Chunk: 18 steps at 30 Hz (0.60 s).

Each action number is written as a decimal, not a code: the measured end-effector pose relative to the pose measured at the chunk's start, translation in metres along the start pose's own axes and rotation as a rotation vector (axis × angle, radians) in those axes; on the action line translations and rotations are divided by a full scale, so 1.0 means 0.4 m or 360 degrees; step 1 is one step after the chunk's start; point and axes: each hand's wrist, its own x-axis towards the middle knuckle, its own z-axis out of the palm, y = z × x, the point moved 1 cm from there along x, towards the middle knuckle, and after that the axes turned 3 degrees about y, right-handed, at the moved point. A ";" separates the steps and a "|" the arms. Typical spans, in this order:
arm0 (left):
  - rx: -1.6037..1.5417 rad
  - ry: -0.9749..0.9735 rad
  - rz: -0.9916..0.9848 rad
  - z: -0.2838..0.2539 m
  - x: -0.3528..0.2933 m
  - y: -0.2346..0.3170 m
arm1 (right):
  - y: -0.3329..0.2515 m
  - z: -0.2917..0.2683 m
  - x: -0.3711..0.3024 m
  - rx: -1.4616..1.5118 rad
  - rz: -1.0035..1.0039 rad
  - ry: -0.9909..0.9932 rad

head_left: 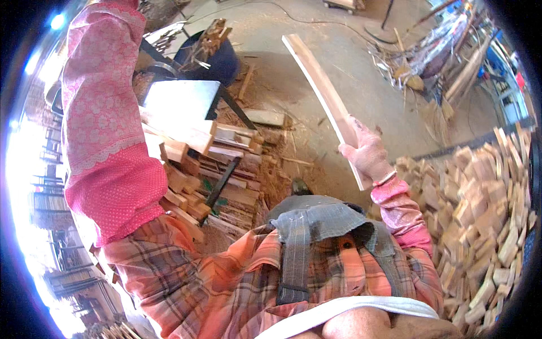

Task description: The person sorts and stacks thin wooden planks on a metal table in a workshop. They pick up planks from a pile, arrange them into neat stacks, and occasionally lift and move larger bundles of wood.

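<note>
In my right hand (368, 151) is a long, flat wooden slat (318, 79), gripped near its lower end. The slat slants up and to the left, its far end over the floor, and my closed fingers wrap its edge. A light glove appears to cover the hand. My left arm, in a pink sleeve (104, 101), reaches up along the left side, and its hand lies beyond the picture's upper edge. Beside that sleeve are a pale flat machine plate (180, 100) and stacked wooden blocks and boards (192, 135).
A big heap of wood offcuts (474, 226) fills the right side. Behind the plate stands a dark tub (223, 59) with scrap wood on top. Splinters litter the floor (282, 141) beside the stack. At upper right lies a pile of sticks and plastic sheeting (435, 62).
</note>
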 end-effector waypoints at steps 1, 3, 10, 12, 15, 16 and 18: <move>0.0001 0.0023 0.0001 -0.004 0.036 -0.003 | 0.015 0.025 0.037 0.0480 0.0174 -0.0117; 0.0027 0.0088 0.0007 -0.022 0.117 -0.001 | -0.018 0.058 0.142 0.1396 0.0490 -0.0445; 0.0305 0.0270 0.0318 -0.251 0.493 0.090 | -0.170 0.196 0.440 0.1743 0.0465 -0.1129; 0.0431 0.0283 0.0450 -0.371 0.640 0.142 | -0.221 0.274 0.487 0.1102 0.0035 -0.0994; 0.0618 0.0254 0.0621 -0.575 0.904 0.221 | -0.304 0.382 0.570 0.0454 -0.0436 -0.1004; 0.0675 0.0215 0.0683 -0.658 1.022 0.251 | -0.346 0.405 0.595 0.0296 -0.0535 -0.1015; 0.0764 0.0097 0.0672 -0.759 1.193 0.294 | -0.433 0.444 0.657 -0.0044 -0.0735 -0.1088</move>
